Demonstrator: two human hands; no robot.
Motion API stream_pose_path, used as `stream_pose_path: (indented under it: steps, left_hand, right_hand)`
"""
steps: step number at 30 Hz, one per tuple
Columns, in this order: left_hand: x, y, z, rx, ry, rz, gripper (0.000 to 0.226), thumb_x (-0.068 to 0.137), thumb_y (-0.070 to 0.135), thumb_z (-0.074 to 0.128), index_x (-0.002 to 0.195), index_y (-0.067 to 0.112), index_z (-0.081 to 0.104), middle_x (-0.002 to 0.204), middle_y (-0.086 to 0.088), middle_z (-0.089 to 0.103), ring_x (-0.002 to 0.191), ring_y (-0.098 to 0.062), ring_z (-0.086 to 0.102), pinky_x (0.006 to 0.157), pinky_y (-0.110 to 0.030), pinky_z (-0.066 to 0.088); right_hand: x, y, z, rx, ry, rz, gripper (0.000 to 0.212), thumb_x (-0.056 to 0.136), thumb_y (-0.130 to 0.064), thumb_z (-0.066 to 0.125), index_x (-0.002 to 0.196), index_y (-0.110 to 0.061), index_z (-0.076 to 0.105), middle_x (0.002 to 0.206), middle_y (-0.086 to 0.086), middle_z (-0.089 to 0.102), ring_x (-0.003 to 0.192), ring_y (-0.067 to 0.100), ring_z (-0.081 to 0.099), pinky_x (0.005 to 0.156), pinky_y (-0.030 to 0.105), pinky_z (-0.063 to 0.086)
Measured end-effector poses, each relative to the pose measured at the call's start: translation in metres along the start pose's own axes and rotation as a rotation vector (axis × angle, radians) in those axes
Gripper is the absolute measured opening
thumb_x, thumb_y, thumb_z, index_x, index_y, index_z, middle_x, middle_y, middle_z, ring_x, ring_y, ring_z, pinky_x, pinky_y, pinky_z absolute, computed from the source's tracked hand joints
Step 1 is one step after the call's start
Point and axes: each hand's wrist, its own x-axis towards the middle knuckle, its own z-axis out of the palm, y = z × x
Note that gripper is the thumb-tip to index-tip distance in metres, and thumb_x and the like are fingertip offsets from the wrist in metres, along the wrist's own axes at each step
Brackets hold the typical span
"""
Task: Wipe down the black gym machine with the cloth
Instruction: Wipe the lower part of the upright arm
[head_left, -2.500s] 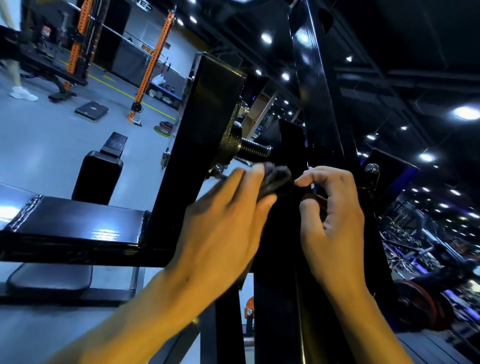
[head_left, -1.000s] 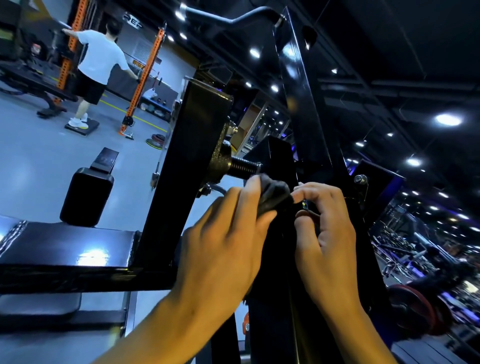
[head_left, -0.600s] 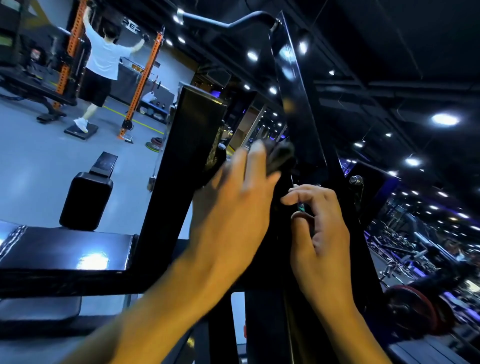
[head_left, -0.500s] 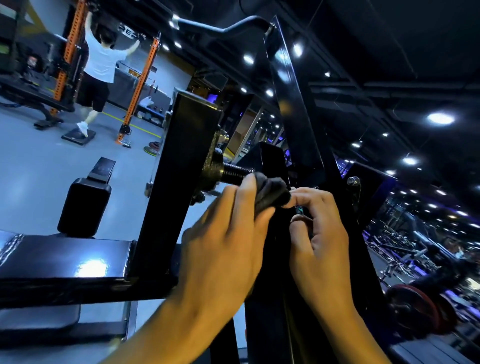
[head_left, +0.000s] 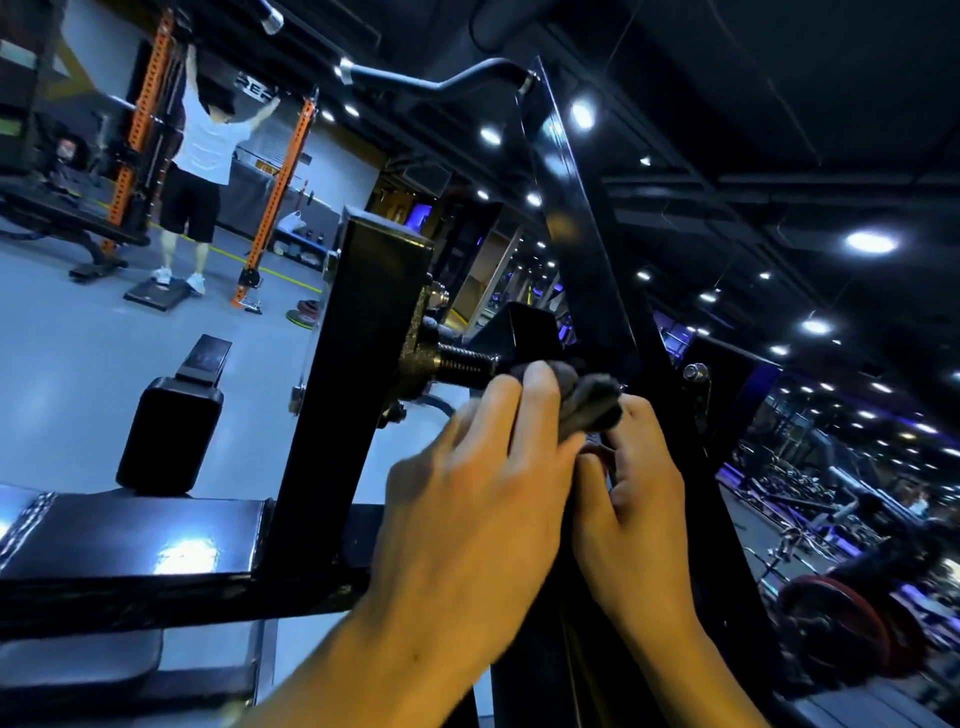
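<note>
Clamped in the left hand, the dark cloth is pressed against the black upright beside the threaded bolt; the right hand is curled shut at the upright, contents undeterminable. Mid-wipe; adjacent faces likely follow.

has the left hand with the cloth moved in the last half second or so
No, barely: the left hand keeps the cloth just right of the threaded bolt, as before.

Left hand: raised, back toward camera, fingers extended and pressed forward, slightly blurred. Right hand: just beside it, touching, fingers curled inward. 2 bare forearms rising from below.
</note>
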Motion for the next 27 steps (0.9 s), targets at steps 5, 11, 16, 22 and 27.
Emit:
stream_pose_path:
  steps: [5, 11, 16, 22, 27]
  left_hand:
    - [0.057, -0.008, 0.016, 0.095, 0.043, -0.045, 0.029, 0.101, 0.033, 0.055, 0.119, 0.011, 0.063, 0.097, -0.003, 0.065, 0.078, -0.020, 0.068, 0.055, -0.028, 0.050]
    - [0.123, -0.016, 0.030, 0.309, -0.064, -0.139, 0.024, 0.106, 0.030, 0.055, 0.121, 0.011, 0.059, 0.110, -0.006, 0.065, 0.093, -0.025, 0.070, 0.063, -0.027, 0.035]
    - [0.058, -0.004, 0.011, 0.180, -0.006, -0.124, 0.023, 0.090, 0.029, 0.072, 0.101, 0.009, 0.069, 0.085, -0.005, 0.067, 0.062, -0.018, 0.067, 0.048, -0.022, 0.036]
    - [0.113, -0.017, 0.027, 0.250, -0.004, -0.117, 0.022, 0.105, 0.026, 0.056, 0.120, 0.011, 0.060, 0.109, -0.006, 0.066, 0.090, -0.023, 0.071, 0.063, -0.027, 0.035]
    - [0.109, -0.015, 0.019, 0.232, -0.047, -0.098, 0.021, 0.106, 0.026, 0.053, 0.122, 0.012, 0.057, 0.113, -0.006, 0.063, 0.093, -0.024, 0.070, 0.063, -0.026, 0.040]
  right_hand:
    - [-0.001, 0.002, 0.000, 0.028, 0.020, 0.005, 0.036, 0.083, 0.004, 0.046, 0.102, -0.017, 0.067, 0.118, -0.004, 0.061, 0.120, 0.018, 0.059, 0.096, 0.019, 0.045]
    - [-0.002, 0.001, 0.000, 0.024, 0.026, 0.027, 0.035, 0.083, 0.000, 0.044, 0.103, -0.018, 0.067, 0.117, -0.008, 0.059, 0.122, 0.015, 0.057, 0.100, 0.017, 0.043]
    - [-0.002, 0.000, 0.000, 0.024, 0.022, 0.019, 0.035, 0.084, 0.001, 0.045, 0.103, -0.020, 0.066, 0.120, -0.007, 0.060, 0.124, 0.014, 0.057, 0.099, 0.013, 0.041]
    - [-0.002, -0.002, 0.001, 0.028, 0.031, 0.046, 0.036, 0.081, -0.001, 0.045, 0.101, -0.022, 0.067, 0.119, -0.010, 0.059, 0.123, 0.012, 0.057, 0.096, 0.012, 0.042]
    - [-0.004, -0.002, -0.002, 0.012, 0.018, 0.048, 0.040, 0.087, 0.011, 0.048, 0.102, -0.021, 0.066, 0.119, -0.011, 0.058, 0.122, 0.012, 0.057, 0.093, 0.015, 0.045]
